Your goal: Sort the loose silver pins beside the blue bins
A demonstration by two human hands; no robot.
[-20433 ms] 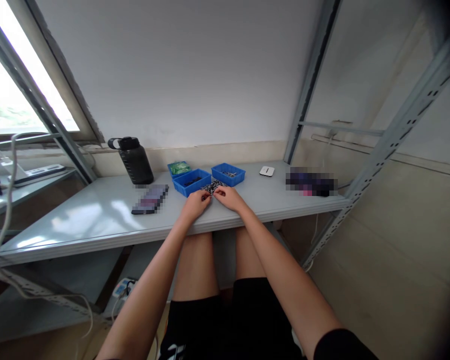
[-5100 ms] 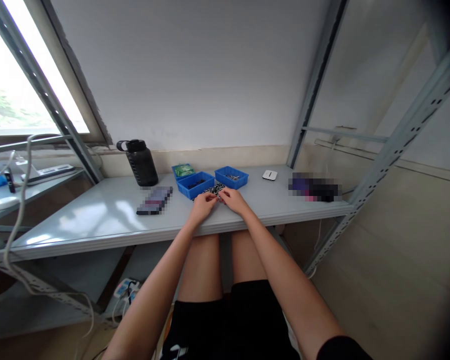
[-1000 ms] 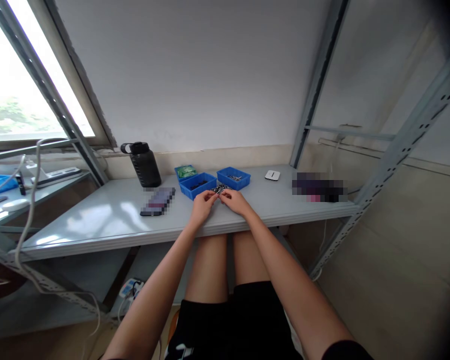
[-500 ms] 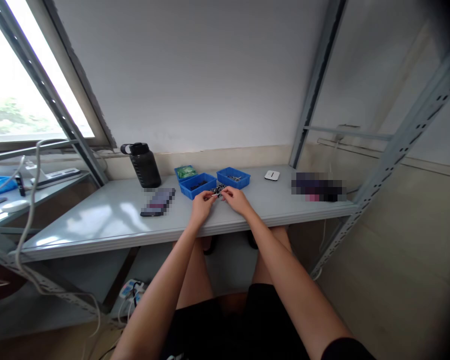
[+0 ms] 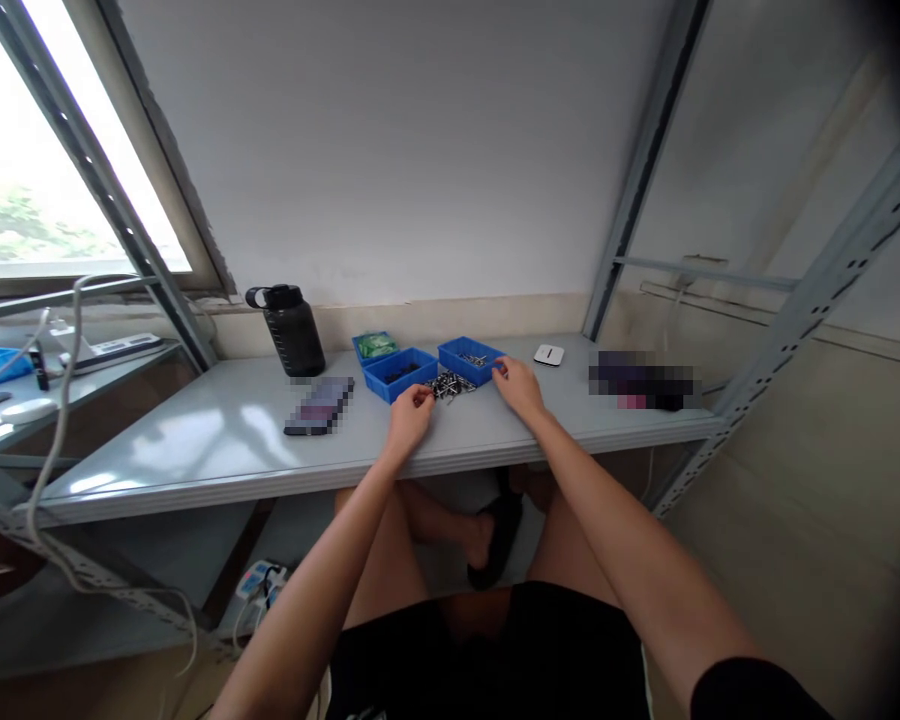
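A heap of small black and silver screw-like pieces [image 5: 451,386] lies on the table between my hands. My left hand [image 5: 411,412] is at the heap's left edge with its fingers curled together. Whatever it pinches is too small to make out. At the front right corner of the right blue bin [image 5: 468,372], my right hand [image 5: 519,386] has its fingertips close together by the rim; anything in them is hidden. Silver pieces lie in that bin. Dark pieces fill the bottom of the left blue bin [image 5: 401,386], just beyond my left hand.
A small blue box with green packets [image 5: 376,346] stands behind the left bin. Further left are a dark water bottle [image 5: 292,332] and a blurred phone-like slab [image 5: 320,406]. A white square object [image 5: 549,355] and a blurred dark item [image 5: 641,380] lie to the right.
My right hand has moved right and away from my left hand to the right bin's corner, leaving the heap in fuller view. My left hand stays near the heap. A foot now shows under the table.
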